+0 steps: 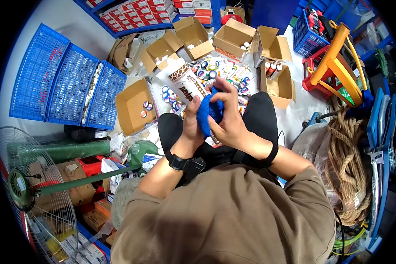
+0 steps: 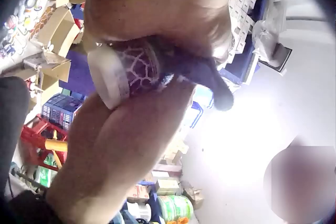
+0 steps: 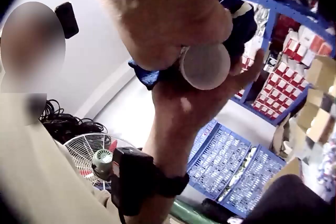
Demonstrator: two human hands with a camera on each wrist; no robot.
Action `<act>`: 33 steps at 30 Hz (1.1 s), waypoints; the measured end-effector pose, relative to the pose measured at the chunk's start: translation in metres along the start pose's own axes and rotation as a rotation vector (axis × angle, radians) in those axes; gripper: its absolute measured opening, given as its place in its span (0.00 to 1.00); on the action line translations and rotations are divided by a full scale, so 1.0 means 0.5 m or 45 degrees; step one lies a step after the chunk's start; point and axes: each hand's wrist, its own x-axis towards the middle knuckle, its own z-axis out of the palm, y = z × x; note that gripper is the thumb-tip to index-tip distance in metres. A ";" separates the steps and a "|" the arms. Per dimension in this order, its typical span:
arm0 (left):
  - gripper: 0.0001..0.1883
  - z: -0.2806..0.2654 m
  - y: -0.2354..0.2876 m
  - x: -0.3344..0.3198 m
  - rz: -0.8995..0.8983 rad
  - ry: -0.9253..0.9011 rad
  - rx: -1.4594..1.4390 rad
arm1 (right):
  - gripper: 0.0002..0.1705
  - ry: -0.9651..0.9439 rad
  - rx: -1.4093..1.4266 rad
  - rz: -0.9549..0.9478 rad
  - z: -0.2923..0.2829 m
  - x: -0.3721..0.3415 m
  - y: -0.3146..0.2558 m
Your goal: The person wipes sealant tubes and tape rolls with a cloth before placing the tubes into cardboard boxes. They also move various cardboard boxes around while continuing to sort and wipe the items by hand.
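Both hands hold a white bottle (image 1: pixel 184 81) with a brown giraffe-like print, tilted above the person's lap. A blue cloth (image 1: pixel 207 115) is wrapped round its lower part. The left hand (image 1: pixel 192 125) grips the bottle through the cloth from the left, thumb pointing up along it. From the other side, the right hand (image 1: pixel 228 115) presses the cloth against the bottle with bent fingers. One round white end of the bottle (image 3: pixel 206 66) faces the right wrist camera; in the left wrist view, the printed side of the bottle (image 2: pixel 140 69) shows between the hands.
On the floor ahead lie many small round tins and tubes (image 1: pixel 226 66), ringed by open cardboard boxes (image 1: pixel 134 105). Blue crates (image 1: pixel 70 79) stand at left, a fan (image 1: pixel 22 189) at lower left. Coiled rope (image 1: pixel 347 163) and a yellow frame (image 1: pixel 332 57) are at right.
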 end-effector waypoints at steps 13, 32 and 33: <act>0.32 -0.059 0.046 0.037 0.167 0.253 0.174 | 0.36 -0.356 -0.018 0.198 0.003 -0.011 -0.036; 0.24 -0.096 0.003 0.103 0.112 0.163 0.063 | 0.30 -0.516 -0.049 0.002 -0.053 0.048 0.008; 0.22 -0.080 -0.004 0.105 0.022 0.158 0.050 | 0.29 -0.569 0.063 0.145 -0.068 0.057 0.019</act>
